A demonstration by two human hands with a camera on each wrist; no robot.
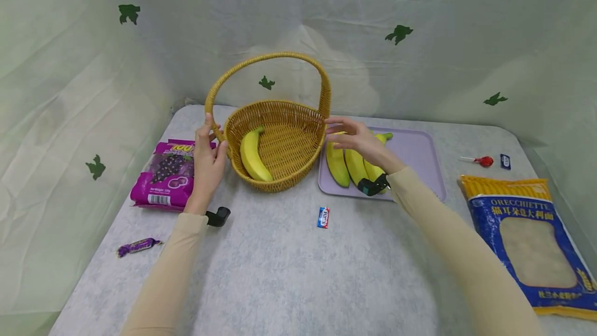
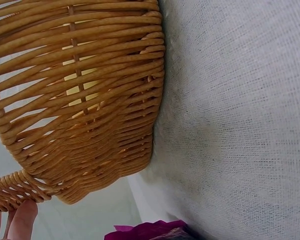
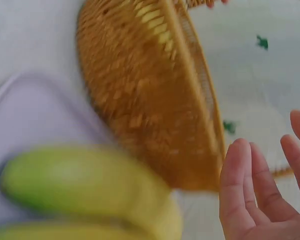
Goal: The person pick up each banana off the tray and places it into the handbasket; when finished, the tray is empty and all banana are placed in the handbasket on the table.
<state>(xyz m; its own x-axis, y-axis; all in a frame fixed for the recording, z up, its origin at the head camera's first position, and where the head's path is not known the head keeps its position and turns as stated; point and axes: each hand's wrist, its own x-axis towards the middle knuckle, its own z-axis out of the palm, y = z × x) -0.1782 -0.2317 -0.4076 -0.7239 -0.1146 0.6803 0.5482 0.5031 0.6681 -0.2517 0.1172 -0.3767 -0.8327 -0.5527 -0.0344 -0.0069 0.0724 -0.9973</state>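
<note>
On the pale table (image 1: pixel 275 274), in the head view, the wicker basket (image 1: pixel 296 149) is seen with one banana (image 1: pixel 253 157) inside; further bananas (image 1: pixel 355 167) are laid on the lilac tray (image 1: pixel 420 154). The handle's left base is gripped by the left hand (image 1: pixel 208 157). The basket is probably best steadied from both sides and kept level, so that the banana is not rolled. "ORECCHIETTE" can be read on the blue bag (image 1: pixel 531 248), "100" on the purple bag (image 1: pixel 165 175).

In the left wrist view, fingertips (image 2: pixel 24 220) are pressed against the handle.

In the right wrist view, the right hand (image 3: pixel 265 205) is held beside the rim, fingers extended, nothing grasped; contact cannot be confirmed.
</note>
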